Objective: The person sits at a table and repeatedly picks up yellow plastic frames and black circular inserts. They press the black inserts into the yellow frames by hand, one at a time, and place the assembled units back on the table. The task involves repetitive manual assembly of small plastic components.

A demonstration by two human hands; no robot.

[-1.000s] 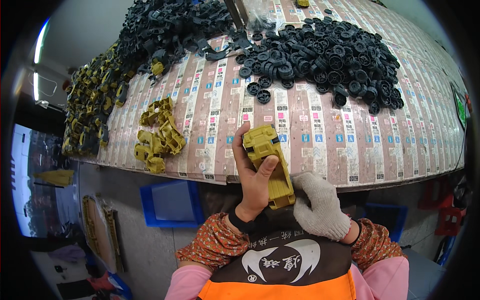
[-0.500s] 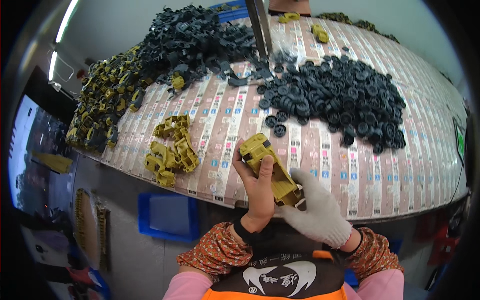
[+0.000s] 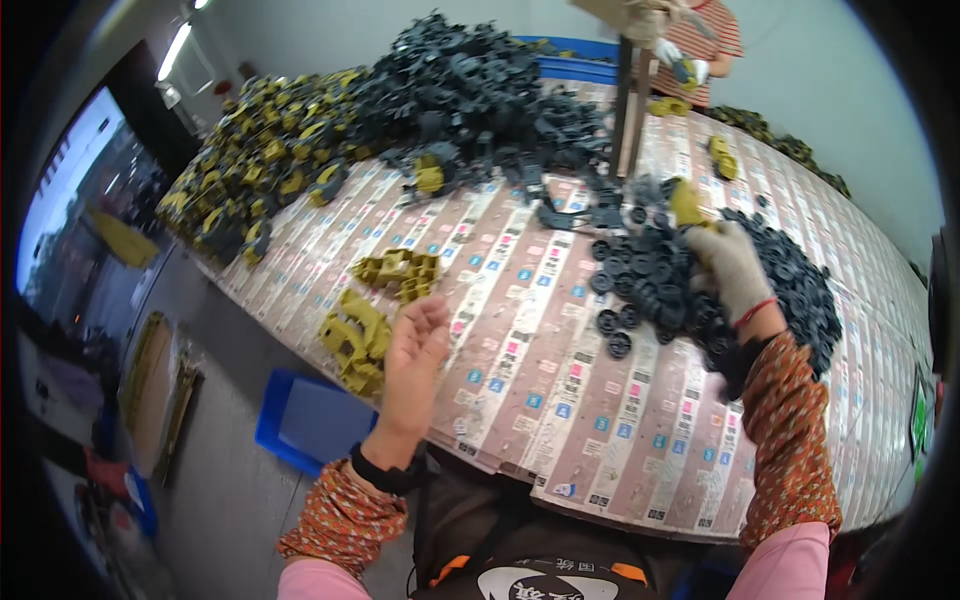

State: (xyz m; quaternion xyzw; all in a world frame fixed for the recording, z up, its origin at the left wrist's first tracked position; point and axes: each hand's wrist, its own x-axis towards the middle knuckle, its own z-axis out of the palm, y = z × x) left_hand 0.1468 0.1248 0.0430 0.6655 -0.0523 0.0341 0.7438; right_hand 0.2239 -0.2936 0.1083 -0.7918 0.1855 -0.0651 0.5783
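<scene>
My right hand [image 3: 732, 268], in a pale knitted glove, reaches over the pile of black toy wheels [image 3: 650, 275]. Its fingers grip a yellow plastic toy vehicle body [image 3: 686, 204], whose lower end the glove partly hides. My left hand [image 3: 414, 355] is bare and holds nothing, its fingers loosely bent and apart. It hovers at the right side of a small group of yellow plastic vehicle parts [image 3: 362, 322] near the table's front left edge, overlapping them in view.
A tall heap of dark grey plastic parts [image 3: 450, 90] and a heap of yellow-and-grey assemblies [image 3: 270, 150] cover the table's far left. A metal post [image 3: 628, 110] rises at the back. Beyond it, a co-worker's gloved hands [image 3: 692, 68] hold a part. A blue bin [image 3: 310, 420] sits below the left edge.
My right hand has carried the yellow vehicle body forward and right to the wheel pile. My left hand has let go of it and moved left, beside the yellow parts. The view has shifted.
</scene>
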